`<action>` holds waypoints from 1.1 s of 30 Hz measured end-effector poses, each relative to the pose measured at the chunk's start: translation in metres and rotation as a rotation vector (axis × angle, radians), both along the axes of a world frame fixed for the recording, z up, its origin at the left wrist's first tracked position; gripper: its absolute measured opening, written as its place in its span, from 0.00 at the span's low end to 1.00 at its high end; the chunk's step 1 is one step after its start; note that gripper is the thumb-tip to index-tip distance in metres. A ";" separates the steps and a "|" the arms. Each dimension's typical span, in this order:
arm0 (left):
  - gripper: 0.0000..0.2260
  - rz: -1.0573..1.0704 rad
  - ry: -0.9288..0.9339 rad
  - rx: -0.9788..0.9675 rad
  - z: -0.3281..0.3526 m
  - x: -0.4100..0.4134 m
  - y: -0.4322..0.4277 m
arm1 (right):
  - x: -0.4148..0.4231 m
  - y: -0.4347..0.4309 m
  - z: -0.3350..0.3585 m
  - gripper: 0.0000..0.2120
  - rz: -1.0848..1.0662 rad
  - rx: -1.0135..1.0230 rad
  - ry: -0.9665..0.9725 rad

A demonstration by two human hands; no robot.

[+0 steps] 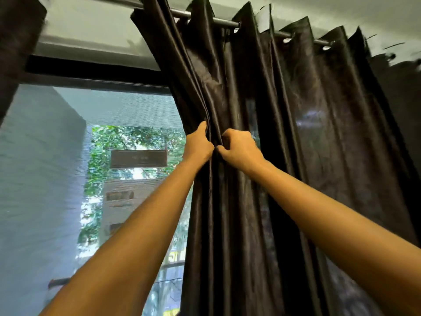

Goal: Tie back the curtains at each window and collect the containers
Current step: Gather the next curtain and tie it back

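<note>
At the window's three o'clock side, we pinch the dark curtain [262, 133] by its leading folds with our left hand [199, 144] and right hand [239, 148] side by side, likely to bunch it for tying.

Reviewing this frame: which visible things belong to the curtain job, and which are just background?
Part of the job: dark curtain, gripped by left hand and right hand; second curtain at far left; curtain rod; window.
Just there: trees and sign outside. No containers visible.
</note>
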State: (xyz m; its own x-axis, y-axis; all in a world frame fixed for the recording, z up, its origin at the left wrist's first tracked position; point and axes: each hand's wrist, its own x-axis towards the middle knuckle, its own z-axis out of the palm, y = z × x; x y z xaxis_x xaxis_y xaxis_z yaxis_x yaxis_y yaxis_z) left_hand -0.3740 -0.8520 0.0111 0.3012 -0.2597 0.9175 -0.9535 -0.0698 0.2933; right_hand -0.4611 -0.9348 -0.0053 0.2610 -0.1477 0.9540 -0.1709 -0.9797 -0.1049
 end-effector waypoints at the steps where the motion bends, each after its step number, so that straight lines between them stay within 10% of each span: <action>1: 0.22 0.025 -0.008 0.030 -0.001 -0.005 -0.006 | -0.007 -0.006 0.000 0.17 -0.041 -0.013 -0.008; 9: 0.25 0.387 -0.021 0.133 -0.016 0.009 0.016 | -0.056 -0.061 -0.003 0.27 -0.305 0.191 -0.061; 17: 0.32 0.426 -0.010 0.043 -0.058 0.001 0.062 | -0.040 -0.072 -0.010 0.38 0.033 0.409 -0.008; 22: 0.34 0.430 0.037 0.003 -0.070 -0.003 0.078 | -0.008 -0.033 -0.005 0.24 0.218 0.203 -0.020; 33: 0.36 0.380 -0.011 -0.085 -0.074 0.027 0.143 | 0.076 0.114 0.022 0.33 0.387 -0.028 0.137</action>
